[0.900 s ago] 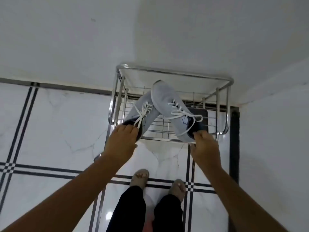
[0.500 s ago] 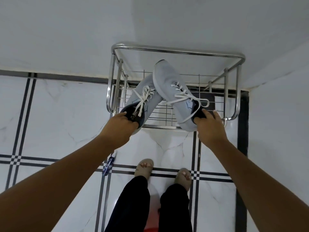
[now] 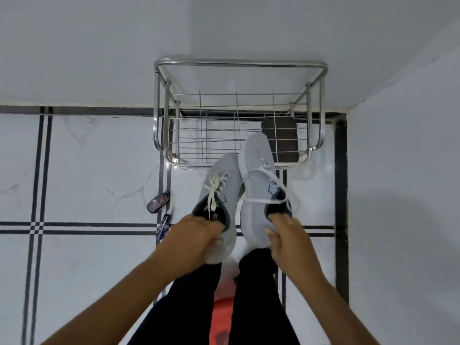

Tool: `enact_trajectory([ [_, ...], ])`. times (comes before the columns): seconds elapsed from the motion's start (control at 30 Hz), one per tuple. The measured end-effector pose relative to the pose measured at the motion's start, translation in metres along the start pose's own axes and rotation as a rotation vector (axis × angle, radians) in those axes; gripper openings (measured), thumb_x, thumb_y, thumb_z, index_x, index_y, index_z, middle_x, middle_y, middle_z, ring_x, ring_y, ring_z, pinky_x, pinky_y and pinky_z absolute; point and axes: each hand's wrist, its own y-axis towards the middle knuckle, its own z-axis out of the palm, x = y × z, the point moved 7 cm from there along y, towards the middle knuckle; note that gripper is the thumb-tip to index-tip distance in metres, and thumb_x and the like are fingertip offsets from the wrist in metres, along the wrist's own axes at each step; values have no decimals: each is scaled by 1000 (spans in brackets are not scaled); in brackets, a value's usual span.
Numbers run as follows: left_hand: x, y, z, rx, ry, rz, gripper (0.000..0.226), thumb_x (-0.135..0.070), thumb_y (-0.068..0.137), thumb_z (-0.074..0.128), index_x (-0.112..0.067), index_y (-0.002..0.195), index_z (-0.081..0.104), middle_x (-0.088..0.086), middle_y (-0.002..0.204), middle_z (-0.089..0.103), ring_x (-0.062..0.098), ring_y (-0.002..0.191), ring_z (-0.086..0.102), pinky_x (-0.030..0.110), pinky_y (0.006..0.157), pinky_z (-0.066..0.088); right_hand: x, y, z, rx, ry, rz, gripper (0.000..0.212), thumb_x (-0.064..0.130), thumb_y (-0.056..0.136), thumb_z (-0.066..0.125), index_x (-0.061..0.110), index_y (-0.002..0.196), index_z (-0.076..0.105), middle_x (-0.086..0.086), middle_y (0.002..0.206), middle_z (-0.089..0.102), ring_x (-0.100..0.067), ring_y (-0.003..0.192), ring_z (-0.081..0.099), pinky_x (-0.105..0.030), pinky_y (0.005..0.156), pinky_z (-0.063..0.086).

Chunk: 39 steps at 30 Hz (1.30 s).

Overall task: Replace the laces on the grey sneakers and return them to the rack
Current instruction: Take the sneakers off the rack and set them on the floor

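**Both sneakers in hand, clear of the rack, toes pointing at it**

Left hand grips the heel of the left sneaker, fingers curled over the dark collar. Right hand grips the right sneaker the same way, thumb against the grey heel side, fingers hooked into the opening. Neither hand is slack.

Both shoes hang in the air in front of the steel rack, near its front rail, not resting on the wire shelf. Long axes run from the hands outward toward the rack: heels at the fingers, toes away. Right toe overlaps the front rail in this view; left toe sits just short of it. The two shoes touch or nearly touch along their inner sides (cannot tell which).

White laces loose, one strand trailing across the right shoe.

Judgement: whichever way the shoes go next, travel is along their length. Each hand is equally near its own shoe.

Small dark objects lie on the tile left of the rack.
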Motion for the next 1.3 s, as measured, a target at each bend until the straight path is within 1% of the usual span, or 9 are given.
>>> enact_trajectory([
  [0.23,-29,-10,97,249,-87,-69,15,-36,92,46,-22,88,51,1,95,67,20,94,60,27,77,36,-56,-72,58,143,72,214,18,13,90,62,13,108,64,-5,99,64,-25,93,59,-35,74,50],
  [0.4,-12,33,188,379,54,-38,13,-20,68,71,-20,72,59,-2,71,69,17,68,66,22,61,43,-117,-58,122,162,72,301,13,12,90,61,9,102,65,-6,91,66,-27,88,62,-39,76,50],
  [0.5,20,64,260,407,189,-127,19,-10,78,55,-21,93,60,2,88,69,22,85,65,28,73,40,-163,-31,172,112,4,316,14,12,89,60,11,101,67,-5,87,69,-28,86,64,-45,89,49],
  [0.6,53,100,324,299,271,-178,24,-7,77,57,-21,96,63,2,85,69,22,82,64,30,72,40,-206,7,222,59,-67,328,21,15,91,58,15,110,68,-7,93,70,-29,88,64,-41,79,52],
  [0.73,74,133,374,87,291,-125,39,-4,32,81,-22,64,68,-3,46,54,17,44,54,24,50,42,-239,54,261,-121,-119,248,23,-1,74,76,9,95,75,-7,70,69,-31,66,65,-38,63,55],
  [0.93,135,169,460,-95,258,-130,54,-10,40,83,-22,91,76,-6,69,67,17,61,62,26,61,49,-290,99,345,-290,-273,123,37,1,65,80,19,97,75,4,77,70,-22,78,67,-46,87,51],
  [1.07,158,178,488,-247,251,-78,59,-11,45,78,-23,102,72,-7,86,68,17,76,64,30,73,43,-306,117,375,-440,-274,107,34,5,73,64,20,102,72,6,87,70,-20,89,66,-47,97,37],
  [1.17,158,180,495,-359,253,-74,54,-10,51,76,-22,103,70,-7,87,67,19,77,62,30,75,35,-305,123,380,-510,-242,93,33,5,74,67,19,103,70,7,88,68,-20,91,65,-46,101,34],
  [1.3,154,176,492,-312,228,-111,51,-11,48,82,-25,96,73,-10,81,68,15,73,64,28,70,50,-303,116,371,-440,-214,75,36,-1,71,73,17,103,73,5,86,71,-22,89,66,-47,100,43],
])
